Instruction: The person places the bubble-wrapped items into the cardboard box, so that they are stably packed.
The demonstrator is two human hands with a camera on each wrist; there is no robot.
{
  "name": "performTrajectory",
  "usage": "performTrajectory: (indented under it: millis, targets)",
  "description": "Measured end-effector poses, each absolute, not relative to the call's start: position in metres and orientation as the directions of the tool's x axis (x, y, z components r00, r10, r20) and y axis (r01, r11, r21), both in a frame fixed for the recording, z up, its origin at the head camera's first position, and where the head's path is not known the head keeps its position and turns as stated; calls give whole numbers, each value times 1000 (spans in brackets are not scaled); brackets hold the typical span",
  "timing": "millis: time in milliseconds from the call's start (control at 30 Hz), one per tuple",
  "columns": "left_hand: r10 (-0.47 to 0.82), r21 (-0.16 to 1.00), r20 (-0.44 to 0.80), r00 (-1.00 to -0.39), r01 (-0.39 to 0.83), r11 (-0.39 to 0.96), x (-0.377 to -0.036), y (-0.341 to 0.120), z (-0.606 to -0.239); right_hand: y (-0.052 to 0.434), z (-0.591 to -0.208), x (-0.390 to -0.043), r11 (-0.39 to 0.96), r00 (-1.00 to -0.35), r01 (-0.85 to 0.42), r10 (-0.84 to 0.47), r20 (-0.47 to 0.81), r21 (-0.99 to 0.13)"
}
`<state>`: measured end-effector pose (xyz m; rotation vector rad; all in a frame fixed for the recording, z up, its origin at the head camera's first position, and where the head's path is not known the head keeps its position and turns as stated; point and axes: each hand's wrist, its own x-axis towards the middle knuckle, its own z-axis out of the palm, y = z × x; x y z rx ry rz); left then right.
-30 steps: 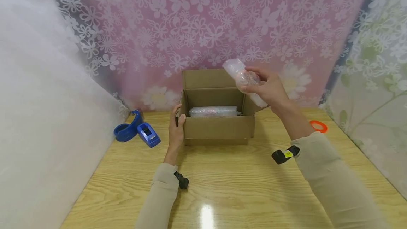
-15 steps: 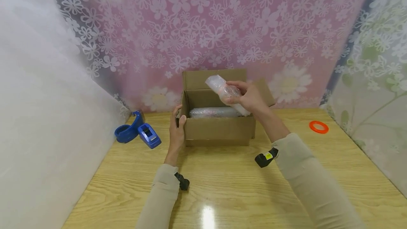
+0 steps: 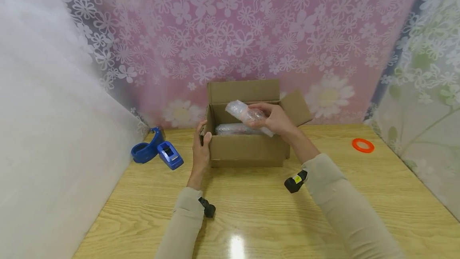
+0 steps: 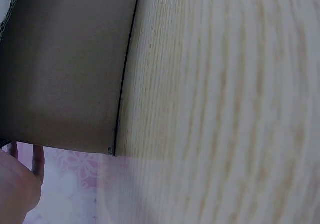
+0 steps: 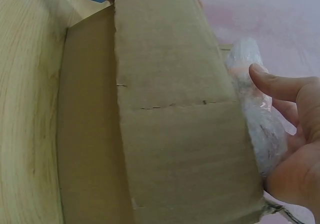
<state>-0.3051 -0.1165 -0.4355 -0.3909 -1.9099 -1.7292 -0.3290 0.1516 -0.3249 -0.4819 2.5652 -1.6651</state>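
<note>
So the right hand (image 3: pixel 276 118) has its fingers wrapped around a bubble-wrapped bundle (image 3: pixel 244 113), holding it tilted over the open top of the cardboard box (image 3: pixel 248 149), just above a second bubble-wrapped bundle (image 3: pixel 233 129) that's already lying inside along the box's back wall. The wrist view shows the same bundle (image 5: pixel 260 129) pinned between thumb and fingers right beside the box's outer wall (image 5: pixel 170 129). The left hand (image 3: pixel 200 147) grips the box's left front corner, thumb hooked over the top edge and palm against the side; its own camera mostly just shows box wall (image 4: pixel 65 69) and table, so the fingers aren't clear there. The box sits at the back edge of the wooden table (image 3: pixel 251 219), about mid-width, flaps up at the back and out to the right. A blue tape dispenser (image 3: pixel 156 153) is by the table's left edge near the back, and an orange ring (image 3: pixel 363 145) lies well apart toward the right edge.
</note>
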Motion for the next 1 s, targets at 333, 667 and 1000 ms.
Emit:
performTrajectory:
  millis: [333, 667, 1000]
  targets:
    - [-147, 828, 559, -816, 541, 146, -309, -117, -438, 149, -335, -337, 385, -908, -280, -404, 112, -880]
    - [-142, 837, 545, -826, 528, 141, -308, -116, -435, 154, -334, -347, 456, -822, -415, -559, 109, -788]
    - [-144, 837, 545, -826, 525, 156, -331, -122, -458, 160, -340, -351, 453, -783, -472, -609, 124, -756]
